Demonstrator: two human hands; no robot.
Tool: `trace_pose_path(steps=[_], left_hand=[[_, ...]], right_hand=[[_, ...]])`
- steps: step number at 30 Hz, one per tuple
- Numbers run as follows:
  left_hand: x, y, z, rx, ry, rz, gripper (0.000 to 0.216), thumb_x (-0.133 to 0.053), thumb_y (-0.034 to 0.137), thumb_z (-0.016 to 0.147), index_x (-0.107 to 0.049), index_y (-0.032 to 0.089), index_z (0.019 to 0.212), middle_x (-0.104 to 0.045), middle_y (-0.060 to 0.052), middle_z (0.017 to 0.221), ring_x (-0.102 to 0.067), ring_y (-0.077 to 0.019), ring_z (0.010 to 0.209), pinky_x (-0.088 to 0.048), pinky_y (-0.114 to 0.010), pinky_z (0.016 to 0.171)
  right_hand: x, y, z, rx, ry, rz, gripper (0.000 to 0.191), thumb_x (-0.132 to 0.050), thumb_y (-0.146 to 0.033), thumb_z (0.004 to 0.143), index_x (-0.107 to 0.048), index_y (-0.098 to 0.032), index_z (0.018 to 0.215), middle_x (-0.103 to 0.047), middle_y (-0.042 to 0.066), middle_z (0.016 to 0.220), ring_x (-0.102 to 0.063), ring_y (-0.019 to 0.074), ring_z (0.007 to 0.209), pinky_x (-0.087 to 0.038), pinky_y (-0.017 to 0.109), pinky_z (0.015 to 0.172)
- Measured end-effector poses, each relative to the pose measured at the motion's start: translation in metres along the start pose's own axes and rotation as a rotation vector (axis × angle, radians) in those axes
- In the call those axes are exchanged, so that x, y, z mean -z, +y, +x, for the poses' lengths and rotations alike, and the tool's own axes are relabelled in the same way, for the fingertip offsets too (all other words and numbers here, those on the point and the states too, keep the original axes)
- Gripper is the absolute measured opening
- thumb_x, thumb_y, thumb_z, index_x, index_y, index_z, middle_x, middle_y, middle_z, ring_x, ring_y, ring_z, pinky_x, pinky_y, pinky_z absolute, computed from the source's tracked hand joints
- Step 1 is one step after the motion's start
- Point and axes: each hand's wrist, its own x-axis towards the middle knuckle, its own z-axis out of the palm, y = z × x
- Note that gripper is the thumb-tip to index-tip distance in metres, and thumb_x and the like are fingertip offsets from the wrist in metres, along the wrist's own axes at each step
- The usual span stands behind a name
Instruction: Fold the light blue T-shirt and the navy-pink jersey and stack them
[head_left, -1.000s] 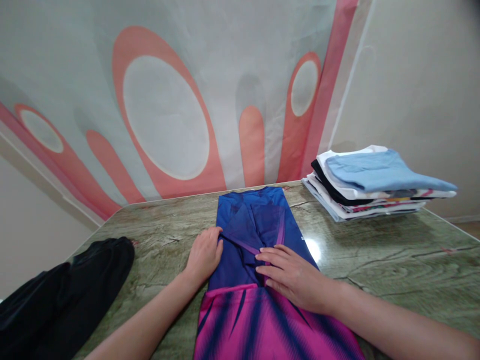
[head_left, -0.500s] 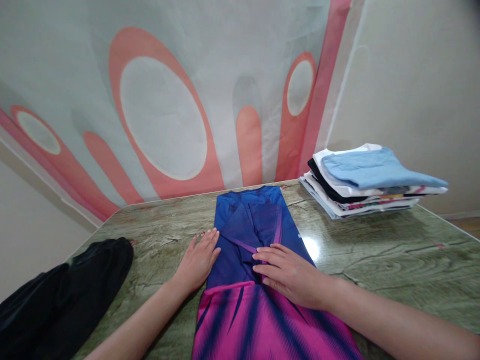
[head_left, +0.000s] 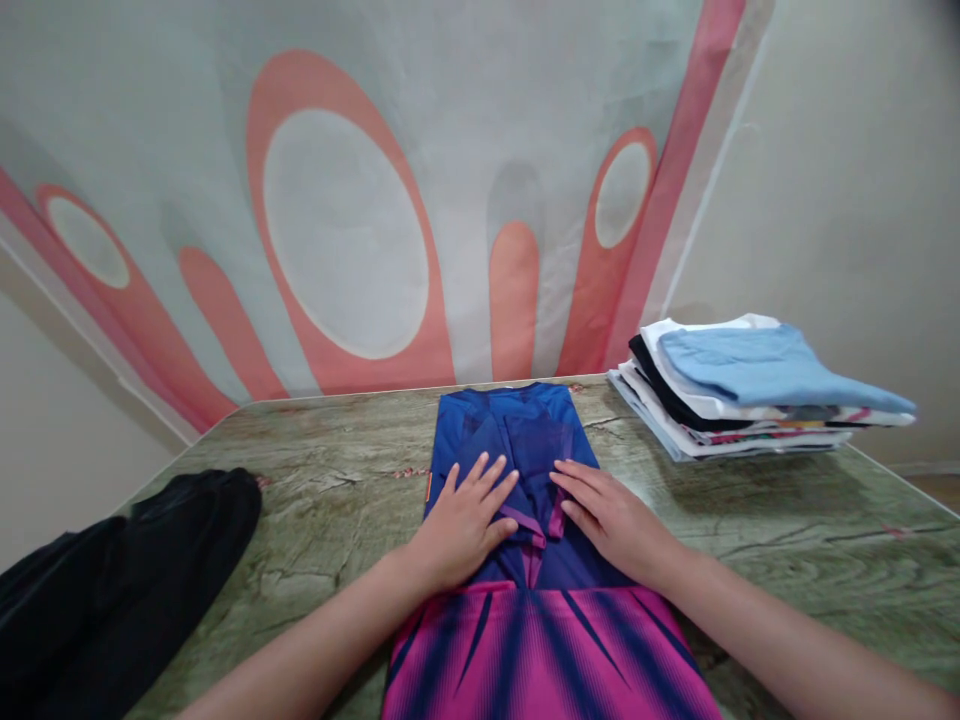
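A blue and pink sports shirt (head_left: 551, 650) lies lengthwise on the table, its sides folded inward and its neckline at the far end. The blue sleeves rest crossed over its middle, with purple-pink cuffs. My left hand (head_left: 469, 520) lies on the left sleeve, fingers spread and palm down. On the right, my right hand (head_left: 611, 515) touches the other sleeve near its cuff, fingers stretched out. Neither hand grips the fabric. The pink, dark-striped lower part runs toward me, out of the bottom of the view.
A stack of folded clothes (head_left: 757, 390), light blue on top, stands at the table's back right. Black garments (head_left: 142, 580) lie heaped at the left. The wood-patterned table (head_left: 322, 475) ends against a wall with a printed covering (head_left: 465, 130).
My left hand has moved from the shirt's left edge onto the folded sleeve. My right hand has shifted right, off the middle. The view has tilted slightly.
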Motion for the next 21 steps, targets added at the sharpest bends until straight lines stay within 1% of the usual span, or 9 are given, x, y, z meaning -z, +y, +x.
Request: trace_pose_path(steps=[2, 4, 6, 8, 11, 14, 17, 19, 21], left_hand=[[-0.007, 0.004, -0.001, -0.021, -0.035, -0.011, 0.056, -0.028, 0.055, 0.097, -0.022, 0.034, 0.149, -0.022, -0.003, 0.157, -0.014, -0.0269, 0.145, -0.016, -0.057, 0.114], [-0.010, 0.001, -0.004, -0.020, -0.033, -0.021, 0.058, -0.029, 0.055, 0.097, -0.019, 0.033, 0.150, -0.019, -0.003, 0.157, -0.012, -0.0268, 0.145, -0.016, -0.056, 0.114], [-0.008, -0.008, -0.008, 0.013, 0.007, -0.025, 0.061, -0.030, 0.054, 0.097, -0.014, 0.031, 0.151, -0.015, -0.004, 0.158, -0.009, -0.0260, 0.146, -0.017, -0.054, 0.115], [-0.004, -0.021, -0.011, 0.080, 0.075, -0.019, 0.065, -0.031, 0.053, 0.097, -0.010, 0.026, 0.152, -0.011, -0.007, 0.159, -0.006, -0.0260, 0.146, -0.018, -0.051, 0.115], [-0.007, -0.040, -0.013, 0.146, 0.127, 0.004, 0.071, -0.032, 0.056, 0.096, -0.011, 0.020, 0.153, -0.009, -0.011, 0.159, -0.004, -0.0278, 0.146, -0.021, -0.050, 0.115], [-0.019, -0.051, -0.013, 0.124, 0.082, 0.027, 0.073, -0.033, 0.059, 0.094, -0.016, 0.018, 0.152, -0.013, -0.014, 0.158, -0.007, -0.0289, 0.145, -0.022, -0.049, 0.115], [-0.027, -0.054, -0.013, 0.105, 0.036, 0.046, 0.074, -0.032, 0.061, 0.094, -0.019, 0.017, 0.151, -0.016, -0.014, 0.157, -0.009, -0.0287, 0.145, -0.022, -0.050, 0.115], [-0.026, -0.052, -0.013, 0.112, 0.025, 0.049, 0.074, -0.032, 0.061, 0.094, -0.020, 0.017, 0.151, -0.016, -0.015, 0.157, -0.010, -0.0287, 0.145, -0.022, -0.050, 0.115], [-0.021, -0.050, -0.012, 0.116, 0.040, 0.044, 0.073, -0.032, 0.060, 0.094, -0.018, 0.017, 0.151, -0.015, -0.015, 0.157, -0.010, -0.0284, 0.145, -0.022, -0.050, 0.115]], right_hand=[[-0.001, -0.001, -0.001, 0.002, -0.051, -0.040, 0.036, -0.048, -0.026, 0.095, -0.054, -0.024, 0.130, -0.054, 0.008, 0.136, -0.050, 0.0253, 0.125, -0.043, 0.050, 0.104], [-0.002, -0.003, 0.000, -0.001, -0.076, -0.063, 0.035, -0.049, -0.025, 0.094, -0.055, -0.025, 0.128, -0.055, 0.007, 0.135, -0.050, 0.0257, 0.125, -0.042, 0.051, 0.104], [-0.001, -0.004, 0.001, -0.006, -0.081, -0.071, 0.035, -0.048, -0.024, 0.094, -0.056, -0.025, 0.128, -0.055, 0.007, 0.134, -0.050, 0.0257, 0.124, -0.042, 0.050, 0.104], [-0.001, -0.004, 0.001, -0.008, -0.087, -0.073, 0.035, -0.048, -0.024, 0.094, -0.056, -0.024, 0.128, -0.055, 0.008, 0.135, -0.050, 0.0257, 0.124, -0.041, 0.050, 0.104], [-0.001, -0.003, 0.001, -0.010, -0.101, -0.074, 0.036, -0.047, -0.024, 0.094, -0.055, -0.025, 0.129, -0.054, 0.008, 0.136, -0.049, 0.0257, 0.125, -0.041, 0.051, 0.105], [0.000, -0.003, 0.001, -0.019, -0.111, -0.077, 0.036, -0.047, -0.024, 0.094, -0.054, -0.024, 0.129, -0.053, 0.008, 0.137, -0.049, 0.0254, 0.126, -0.040, 0.050, 0.106], [0.000, -0.003, 0.000, -0.021, -0.107, -0.074, 0.037, -0.047, -0.023, 0.094, -0.054, -0.023, 0.129, -0.053, 0.009, 0.137, -0.048, 0.0252, 0.126, -0.040, 0.050, 0.106], [0.000, -0.004, 0.001, -0.016, -0.098, -0.066, 0.037, -0.048, -0.023, 0.093, -0.054, -0.023, 0.129, -0.054, 0.009, 0.135, -0.049, 0.0254, 0.125, -0.040, 0.051, 0.105], [0.001, -0.004, 0.001, -0.012, -0.079, -0.050, 0.036, -0.048, -0.022, 0.093, -0.055, -0.023, 0.128, -0.056, 0.010, 0.133, -0.050, 0.0257, 0.124, -0.041, 0.051, 0.104]])
